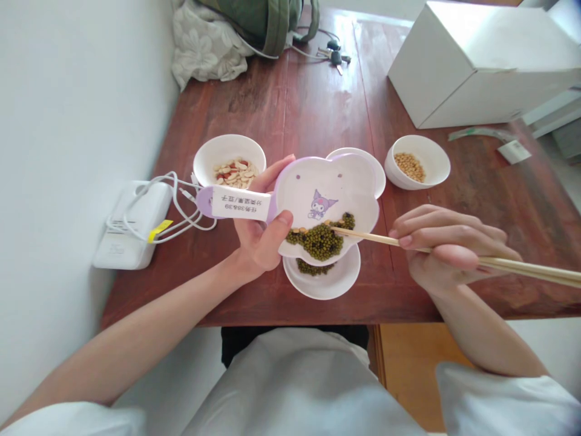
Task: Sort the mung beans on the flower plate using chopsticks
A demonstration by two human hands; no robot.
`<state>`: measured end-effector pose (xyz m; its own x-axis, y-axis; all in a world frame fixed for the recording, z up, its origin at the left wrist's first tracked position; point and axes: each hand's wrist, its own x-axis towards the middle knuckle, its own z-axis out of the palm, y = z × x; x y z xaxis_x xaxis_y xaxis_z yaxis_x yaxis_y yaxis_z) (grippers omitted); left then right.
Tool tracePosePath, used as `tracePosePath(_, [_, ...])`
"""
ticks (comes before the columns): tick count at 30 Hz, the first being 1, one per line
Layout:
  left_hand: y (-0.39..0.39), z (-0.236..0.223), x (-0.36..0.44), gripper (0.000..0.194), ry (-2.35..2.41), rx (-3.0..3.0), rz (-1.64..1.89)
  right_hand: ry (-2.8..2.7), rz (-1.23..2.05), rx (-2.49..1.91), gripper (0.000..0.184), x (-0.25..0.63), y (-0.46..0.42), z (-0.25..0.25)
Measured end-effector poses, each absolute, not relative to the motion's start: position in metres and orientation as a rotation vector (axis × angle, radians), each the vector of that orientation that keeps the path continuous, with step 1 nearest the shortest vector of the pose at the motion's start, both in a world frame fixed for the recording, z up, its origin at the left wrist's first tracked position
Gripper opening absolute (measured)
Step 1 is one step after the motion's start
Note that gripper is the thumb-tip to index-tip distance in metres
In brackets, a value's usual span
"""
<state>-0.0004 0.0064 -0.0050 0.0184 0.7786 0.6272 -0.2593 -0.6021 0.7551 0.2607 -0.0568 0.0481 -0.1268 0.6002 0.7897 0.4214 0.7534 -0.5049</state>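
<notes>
My left hand [265,233] grips a white, purple-rimmed bowl [295,188] shaped like a cloud, with a labelled handle and a cartoon figure inside. It is tilted toward me, and green beans [323,242] with a few tan pieces lie along its near side. Wooden chopsticks [376,238] are held in my right hand [454,245], their tips among the beans. Under the tilted bowl stands a small white bowl [338,281] with more green beans [313,267]. Another white bowl [379,166] is partly hidden behind it.
A bowl [204,148] of pale nut pieces stands left, and a bowl [440,172] of tan beans right. A white power bank [122,251] with a coiled cable lies at the left edge. Keys [336,56], a green bag [245,18] and a white box [445,66] are farther back.
</notes>
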Motion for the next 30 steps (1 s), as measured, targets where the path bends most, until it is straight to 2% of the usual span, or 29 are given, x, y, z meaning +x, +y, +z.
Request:
tracePosePath(3, [0.007, -0.007, -0.002, 0.035, 0.59, 1.506, 1.698, -1.818, 0.101, -0.764, 0.044, 0.269, -0.068, 0.056])
tracePosePath(6, [0.006, -0.005, -0.002, 0.035, 0.569, 1.541, 1.654, -1.965, 0.073, -0.773, 0.043, 0.273, -0.086, 0.069])
tracePosePath(11, [0.003, 0.002, -0.001, 0.051, 0.6, 1.555, 1.661, -2.184, 0.088, -0.909, 0.033, 0.274, -0.116, 0.085])
tracePosePath(14, [0.005, 0.001, -0.001, 0.054, 0.563, 1.585, 1.667, -2.227, 0.043, -0.871, 0.036, 0.272, -0.12, 0.088])
tracePosePath(19, [0.007, -0.004, -0.002, 0.032, 0.566, 1.571, 1.633, -2.248, -0.158, -0.607, 0.049, 0.262, -0.108, 0.084])
tracePosePath(24, [0.003, 0.0, -0.002, 0.045, 0.667, 1.544, 1.593, -2.146, -0.211, -0.543, 0.053, 0.256, -0.106, 0.072])
tracePosePath(30, [0.004, 0.0, -0.001, 0.054, 0.643, 1.587, 1.678, -2.278, -0.13, -0.536, 0.053, 0.259, -0.111, 0.078])
